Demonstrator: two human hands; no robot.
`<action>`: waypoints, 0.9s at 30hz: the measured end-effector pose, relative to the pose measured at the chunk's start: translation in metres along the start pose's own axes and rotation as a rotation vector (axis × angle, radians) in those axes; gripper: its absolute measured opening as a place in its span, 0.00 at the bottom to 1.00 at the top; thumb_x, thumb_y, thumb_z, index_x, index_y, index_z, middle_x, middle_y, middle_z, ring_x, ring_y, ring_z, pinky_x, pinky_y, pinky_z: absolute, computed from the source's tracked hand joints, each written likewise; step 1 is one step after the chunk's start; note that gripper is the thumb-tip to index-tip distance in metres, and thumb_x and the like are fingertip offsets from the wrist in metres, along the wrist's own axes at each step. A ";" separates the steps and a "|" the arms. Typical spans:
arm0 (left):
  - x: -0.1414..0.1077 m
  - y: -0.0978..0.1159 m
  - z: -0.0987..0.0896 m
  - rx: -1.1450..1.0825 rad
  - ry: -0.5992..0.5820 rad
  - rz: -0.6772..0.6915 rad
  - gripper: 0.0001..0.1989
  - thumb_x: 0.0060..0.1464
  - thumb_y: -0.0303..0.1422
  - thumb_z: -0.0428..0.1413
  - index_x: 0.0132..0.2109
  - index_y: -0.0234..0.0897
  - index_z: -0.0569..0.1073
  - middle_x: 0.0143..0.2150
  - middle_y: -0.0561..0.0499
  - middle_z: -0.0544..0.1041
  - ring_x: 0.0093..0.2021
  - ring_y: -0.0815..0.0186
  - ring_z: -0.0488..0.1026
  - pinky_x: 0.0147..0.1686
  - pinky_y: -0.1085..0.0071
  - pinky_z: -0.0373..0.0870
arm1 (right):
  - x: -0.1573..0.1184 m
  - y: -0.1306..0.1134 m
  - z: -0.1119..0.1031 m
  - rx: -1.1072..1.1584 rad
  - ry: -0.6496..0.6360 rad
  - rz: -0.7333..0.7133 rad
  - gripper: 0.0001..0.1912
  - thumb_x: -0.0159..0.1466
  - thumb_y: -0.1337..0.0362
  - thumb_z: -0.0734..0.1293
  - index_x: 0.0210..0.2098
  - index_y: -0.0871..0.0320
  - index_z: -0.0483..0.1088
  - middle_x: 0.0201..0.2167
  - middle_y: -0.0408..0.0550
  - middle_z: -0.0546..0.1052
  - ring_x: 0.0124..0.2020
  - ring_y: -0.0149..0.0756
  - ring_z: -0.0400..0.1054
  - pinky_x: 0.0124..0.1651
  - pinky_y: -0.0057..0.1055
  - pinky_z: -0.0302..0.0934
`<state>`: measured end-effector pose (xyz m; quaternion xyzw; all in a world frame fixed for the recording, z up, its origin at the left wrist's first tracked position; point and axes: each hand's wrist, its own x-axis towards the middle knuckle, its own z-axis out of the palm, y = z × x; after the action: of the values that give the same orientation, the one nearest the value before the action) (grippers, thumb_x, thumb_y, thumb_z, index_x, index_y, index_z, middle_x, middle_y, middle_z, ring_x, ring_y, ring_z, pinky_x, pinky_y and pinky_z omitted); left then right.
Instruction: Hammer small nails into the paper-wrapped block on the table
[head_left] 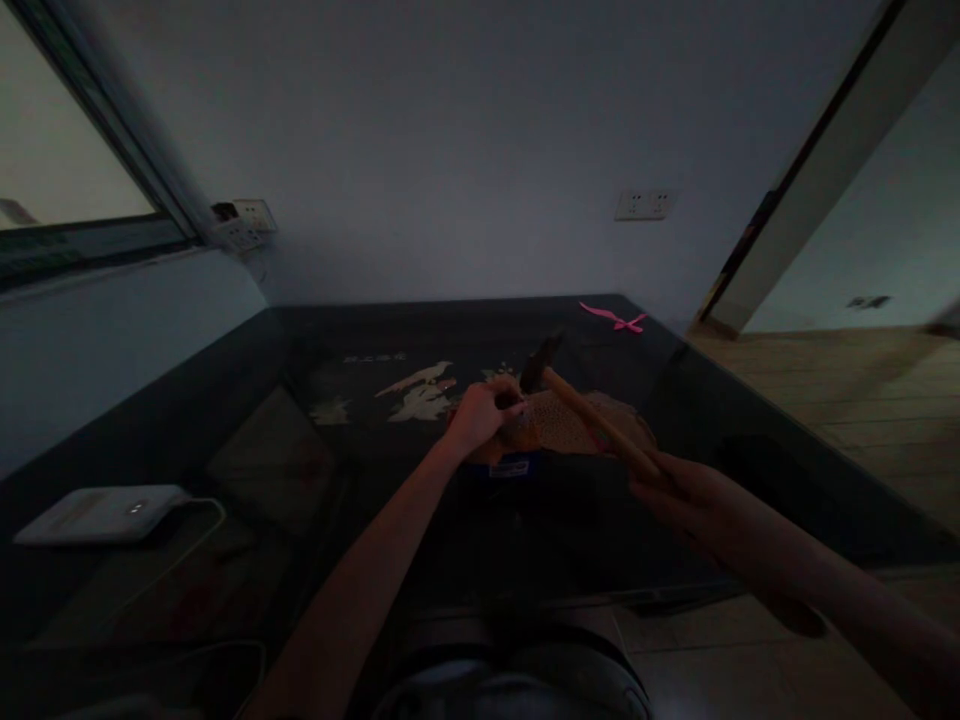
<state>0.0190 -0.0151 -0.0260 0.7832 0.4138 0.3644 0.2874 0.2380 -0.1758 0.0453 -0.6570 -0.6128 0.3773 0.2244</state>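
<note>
My right hand [679,485] is wrapped round the wooden handle of a hammer [589,415]. The hammer's dark head is raised close to my left hand [484,415]. My left hand is closed, thumb and forefinger pinched together over a tan piece [566,422] with a speckled surface. Whatever sits between those fingertips is too small and dark to make out. Just below this piece, a blue item [510,467] with a pale label lies near my left wrist.
The dark glossy table [525,570] bears a pale bird and flower picture [420,395]. A white device [101,513] with a cable lies at the left. Towards the back right is a pink strip-like thing [616,319]. A wall with sockets [643,205] stands behind the table.
</note>
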 end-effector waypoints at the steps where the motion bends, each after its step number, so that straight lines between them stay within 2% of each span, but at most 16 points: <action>1: 0.000 0.001 0.000 -0.004 0.001 0.000 0.04 0.49 0.30 0.58 0.34 0.34 0.75 0.32 0.50 0.79 0.34 0.66 0.75 0.37 0.71 0.69 | 0.000 0.001 0.000 0.014 -0.004 -0.009 0.11 0.55 0.56 0.64 0.27 0.58 0.65 0.16 0.37 0.60 0.15 0.24 0.52 0.14 0.21 0.48; 5: 0.000 0.002 -0.002 -0.033 0.000 0.034 0.06 0.48 0.25 0.57 0.36 0.35 0.75 0.36 0.50 0.79 0.37 0.65 0.75 0.40 0.71 0.69 | 0.000 0.006 0.002 0.079 -0.048 0.002 0.12 0.55 0.55 0.65 0.29 0.58 0.65 0.15 0.36 0.60 0.14 0.23 0.52 0.13 0.20 0.48; 10: 0.002 -0.005 0.004 -0.052 0.033 0.071 0.02 0.49 0.29 0.58 0.32 0.34 0.75 0.31 0.50 0.78 0.33 0.67 0.75 0.37 0.71 0.71 | -0.011 0.021 0.008 0.240 0.003 -0.012 0.17 0.55 0.50 0.66 0.32 0.58 0.66 0.16 0.35 0.60 0.13 0.23 0.52 0.14 0.20 0.48; 15: 0.001 -0.003 0.005 -0.017 0.124 0.159 0.08 0.49 0.34 0.59 0.35 0.35 0.74 0.32 0.50 0.77 0.32 0.68 0.74 0.36 0.72 0.71 | -0.030 0.049 0.039 0.566 0.146 0.080 0.27 0.48 0.46 0.71 0.38 0.59 0.66 0.17 0.36 0.62 0.15 0.25 0.55 0.15 0.21 0.51; 16: 0.000 0.000 0.003 -0.011 0.149 0.184 0.09 0.49 0.34 0.59 0.37 0.35 0.73 0.33 0.50 0.77 0.33 0.68 0.74 0.36 0.72 0.71 | -0.035 0.056 0.046 0.617 0.167 0.115 0.29 0.44 0.46 0.73 0.38 0.59 0.67 0.16 0.36 0.62 0.15 0.26 0.55 0.15 0.22 0.52; 19: -0.001 0.016 -0.012 0.025 0.253 0.248 0.08 0.53 0.33 0.55 0.40 0.35 0.72 0.36 0.49 0.77 0.35 0.68 0.74 0.39 0.72 0.71 | -0.048 0.074 0.066 0.720 0.379 0.137 0.29 0.41 0.49 0.76 0.37 0.57 0.68 0.19 0.40 0.68 0.17 0.28 0.60 0.18 0.23 0.55; 20: -0.004 0.022 -0.018 0.045 0.302 0.265 0.08 0.55 0.33 0.54 0.41 0.35 0.72 0.37 0.49 0.77 0.36 0.68 0.74 0.40 0.71 0.70 | -0.052 0.079 0.072 0.760 0.405 0.144 0.28 0.40 0.50 0.76 0.36 0.57 0.69 0.20 0.40 0.68 0.17 0.28 0.60 0.18 0.23 0.55; 24: -0.030 0.049 -0.041 0.156 0.469 0.313 0.06 0.55 0.31 0.52 0.39 0.34 0.72 0.36 0.49 0.77 0.36 0.68 0.73 0.39 0.72 0.70 | -0.062 0.090 0.085 0.929 0.448 0.159 0.28 0.36 0.53 0.79 0.32 0.56 0.69 0.17 0.37 0.66 0.14 0.24 0.56 0.15 0.21 0.51; 25: -0.041 0.054 -0.043 0.193 0.478 0.324 0.05 0.55 0.31 0.53 0.37 0.35 0.72 0.34 0.50 0.77 0.34 0.69 0.73 0.38 0.72 0.69 | -0.063 0.091 0.088 0.954 0.461 0.155 0.27 0.35 0.54 0.79 0.31 0.56 0.68 0.17 0.37 0.66 0.14 0.23 0.55 0.15 0.21 0.51; 27: -0.066 0.058 -0.041 0.254 0.372 0.338 0.05 0.55 0.31 0.52 0.36 0.35 0.72 0.31 0.51 0.76 0.31 0.69 0.73 0.35 0.74 0.69 | -0.065 0.092 0.091 0.991 0.475 0.134 0.26 0.34 0.54 0.79 0.27 0.57 0.67 0.17 0.37 0.65 0.15 0.23 0.56 0.16 0.20 0.52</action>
<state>-0.0144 -0.0940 0.0186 0.7905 0.3654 0.4898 0.0411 0.2284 -0.2676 -0.0663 -0.5774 -0.2511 0.4757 0.6143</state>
